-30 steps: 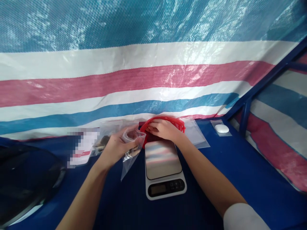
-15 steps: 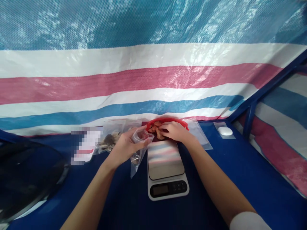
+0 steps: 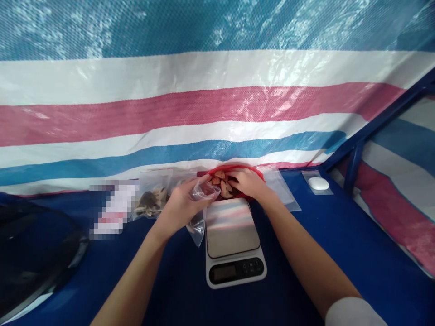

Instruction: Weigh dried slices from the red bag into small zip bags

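Currently, left hand (image 3: 181, 203) grips a clear bag (image 3: 197, 228) near its mouth, beside the scale (image 3: 233, 231). Right hand (image 3: 249, 182) reaches into the red basket (image 3: 260, 174), fingers at brown pieces (image 3: 226, 190); can't tell if it's pinching one. Basket sits on the blue worktop (image 3: 340, 244), just behind the scale. Second bag (image 3: 151, 201), with dark and pale pieces, lies left of left hand.
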Action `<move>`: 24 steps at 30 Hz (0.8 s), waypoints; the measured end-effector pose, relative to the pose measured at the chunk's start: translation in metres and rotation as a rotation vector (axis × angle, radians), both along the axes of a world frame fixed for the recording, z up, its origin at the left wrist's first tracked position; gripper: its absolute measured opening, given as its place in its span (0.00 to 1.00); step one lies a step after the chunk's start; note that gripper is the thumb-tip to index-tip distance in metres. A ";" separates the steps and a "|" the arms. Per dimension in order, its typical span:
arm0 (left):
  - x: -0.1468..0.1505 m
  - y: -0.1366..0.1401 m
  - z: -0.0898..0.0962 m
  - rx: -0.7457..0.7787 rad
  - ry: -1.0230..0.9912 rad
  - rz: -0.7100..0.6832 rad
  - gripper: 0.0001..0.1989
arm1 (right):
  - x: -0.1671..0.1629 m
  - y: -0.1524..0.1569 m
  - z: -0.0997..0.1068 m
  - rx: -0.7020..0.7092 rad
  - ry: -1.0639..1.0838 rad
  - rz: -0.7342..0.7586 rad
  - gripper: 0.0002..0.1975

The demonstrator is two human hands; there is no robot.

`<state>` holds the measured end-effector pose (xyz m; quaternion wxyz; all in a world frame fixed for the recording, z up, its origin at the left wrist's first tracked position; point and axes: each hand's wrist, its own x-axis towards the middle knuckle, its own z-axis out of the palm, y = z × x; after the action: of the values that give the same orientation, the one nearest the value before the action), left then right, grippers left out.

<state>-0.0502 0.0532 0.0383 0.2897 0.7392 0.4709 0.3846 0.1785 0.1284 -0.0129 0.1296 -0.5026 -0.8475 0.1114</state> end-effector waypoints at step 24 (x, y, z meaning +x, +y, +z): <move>-0.004 -0.003 0.006 -0.048 -0.028 -0.012 0.25 | 0.004 -0.002 0.001 0.080 -0.038 0.104 0.11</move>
<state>-0.0543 0.0501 0.0441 0.3160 0.7294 0.4715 0.3818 0.1829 0.1264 -0.0114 0.1274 -0.4541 -0.8787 0.0743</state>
